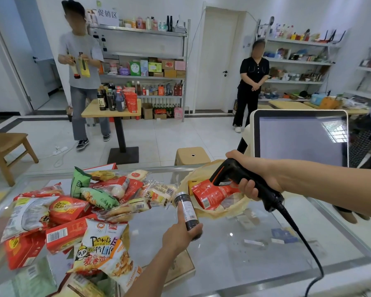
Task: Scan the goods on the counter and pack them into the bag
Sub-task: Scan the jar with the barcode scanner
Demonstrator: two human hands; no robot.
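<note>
Left hand (178, 234) wrapped around a small dark jar (186, 213), holding it tilted above the glass worktop (255, 249), label side turned up toward the scanner. Right hand (257, 174) closed on the grip of the black handheld scanner (240, 179), nose pointing down and left at the jar. Just behind the jar, the yellowish bag (227, 207) lying open on the worktop, with a red pouch (210, 195) already inside. To the left, a big heap of snack packets (77, 211) not yet packed.

Possible troubles, as a judgement: barcode perhaps not facing the scanner well, since the jar is round and tilted, so the read may fail. Shiny label and glass worktop may give glare. Grip sits low on the jar, so a slip onto the glass is possible. Scanner cable (304, 241) trailing over the worktop could catch on something when the hand moves to the bag.

Readable writing: "Powers" and "Life" on the white chip bag (101, 243); a sign (107, 13) on the far shelf reading 促销区. Jar label too small to read.
</note>
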